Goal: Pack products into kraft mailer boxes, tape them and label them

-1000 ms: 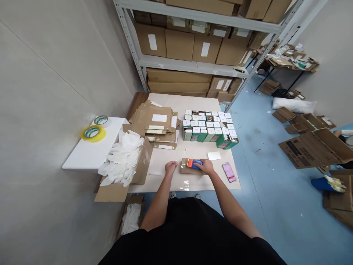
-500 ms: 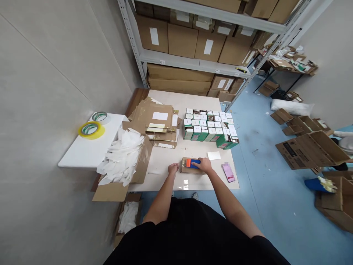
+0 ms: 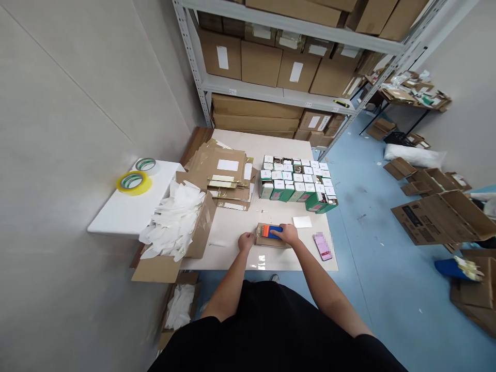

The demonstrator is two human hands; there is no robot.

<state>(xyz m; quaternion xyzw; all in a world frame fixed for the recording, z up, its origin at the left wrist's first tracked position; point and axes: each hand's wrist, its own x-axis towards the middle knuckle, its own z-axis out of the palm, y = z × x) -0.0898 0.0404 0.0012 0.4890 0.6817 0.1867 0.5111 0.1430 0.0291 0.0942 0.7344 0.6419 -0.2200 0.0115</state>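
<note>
On the table in front of me lies a small brown cardboard box (image 3: 273, 243). My right hand (image 3: 287, 233) is wrapped round the blue handle of a tape dispenser (image 3: 274, 231), whose orange end points left over the box top. At the left end of the box is my left hand (image 3: 245, 242), its fingers curled closed; what they hold or press, if anything, is too small to make out. A white slip of paper (image 3: 301, 222) lies just beyond the right hand, and a pink phone (image 3: 323, 247) to its right.
Green-and-white small boxes (image 3: 298, 178) stand in rows behind the work spot. Flattened cardboard (image 3: 228, 160) is piled to their left, beside an open carton (image 3: 201, 232) of white paper strips. Tape rolls (image 3: 134, 183) sit on a white side surface. Loaded shelves (image 3: 271, 89) rise behind.
The view has shifted slightly. The left fingers have closed in at the left end of the box; the right hand and dispenser stay nearly in place on the box.
</note>
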